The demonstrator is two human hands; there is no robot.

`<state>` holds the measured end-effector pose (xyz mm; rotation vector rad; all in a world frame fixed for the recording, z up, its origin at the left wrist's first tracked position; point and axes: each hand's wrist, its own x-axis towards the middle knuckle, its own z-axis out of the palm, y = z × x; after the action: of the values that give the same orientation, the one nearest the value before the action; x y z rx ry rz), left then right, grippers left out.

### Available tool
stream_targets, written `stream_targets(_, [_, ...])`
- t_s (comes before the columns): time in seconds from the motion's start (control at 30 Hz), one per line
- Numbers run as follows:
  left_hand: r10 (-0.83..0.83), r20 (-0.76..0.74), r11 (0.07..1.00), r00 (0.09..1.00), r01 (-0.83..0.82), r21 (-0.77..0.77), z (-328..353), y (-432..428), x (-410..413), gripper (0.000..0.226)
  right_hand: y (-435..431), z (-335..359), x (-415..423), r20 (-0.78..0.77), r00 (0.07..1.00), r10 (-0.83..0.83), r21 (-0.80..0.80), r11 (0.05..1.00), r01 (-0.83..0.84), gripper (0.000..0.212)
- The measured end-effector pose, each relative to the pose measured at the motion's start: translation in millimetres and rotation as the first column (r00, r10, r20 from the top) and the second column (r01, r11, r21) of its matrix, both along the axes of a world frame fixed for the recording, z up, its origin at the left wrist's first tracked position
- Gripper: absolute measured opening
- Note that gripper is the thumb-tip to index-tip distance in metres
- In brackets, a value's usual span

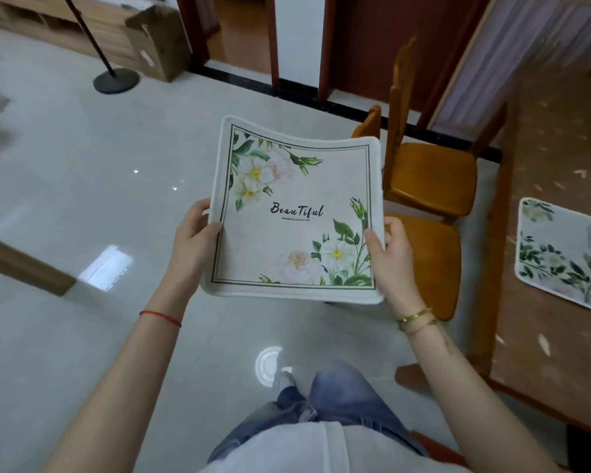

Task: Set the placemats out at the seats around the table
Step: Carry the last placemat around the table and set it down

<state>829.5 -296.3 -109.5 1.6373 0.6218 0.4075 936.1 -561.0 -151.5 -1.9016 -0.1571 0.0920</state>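
I hold a white floral placemat [294, 213] printed with the word "Beautiful" flat in the air over the tiled floor. My left hand [193, 233] grips its left edge and my right hand [388, 254] grips its right edge, thumbs on top. Whether more mats lie stacked beneath it I cannot tell. A second floral placemat [560, 254] lies on the wooden table [543, 336] at the right, partly cut off by the frame's edge.
Two orange wooden chairs [430, 179] stand along the table's left side, just right of the held mat. A cardboard box [157, 42] and a black stand base [116, 80] sit far left on the glossy floor. My legs show below.
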Motion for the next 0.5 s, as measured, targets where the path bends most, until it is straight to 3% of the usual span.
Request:
stream_targets(0.23, [0.003, 0.032, 1.0, 0.999, -0.003, -0.009, 3, 85, 68, 0.039, 81, 6, 65, 0.017, 1.0, -0.007, 0.015, 1.0, 0.007, 0.01])
stream_targets(0.5, [-0.075, 0.078, 0.997, 0.994, 0.075, 0.004, 4, 168, 217, 0.039, 160, -3, 194, 0.033, 0.996, -0.088, 0.034, 0.996, 0.087, 0.021])
